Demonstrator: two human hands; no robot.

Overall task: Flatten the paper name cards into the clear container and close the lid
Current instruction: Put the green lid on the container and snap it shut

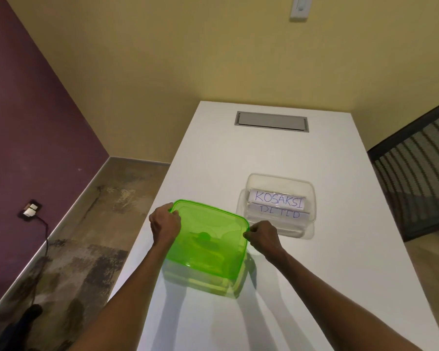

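Observation:
A translucent green lid (208, 239) is held tilted above the white table, its far edge raised. My left hand (164, 225) grips the lid's far left corner and my right hand (262, 235) pinches its far right corner. To the right and a little farther away stands the clear container (279, 181). Inside it lie white paper name cards (278, 202) with blue handwriting, the upper one reading KOSAKSI, the lower one partly hidden. The lid is apart from the container.
The white table (289, 287) has a grey cable hatch (271, 122) at its far end. A black mesh chair (418, 171) stands at the right edge. Left of the table is bare floor with a wall socket and cable (31, 210).

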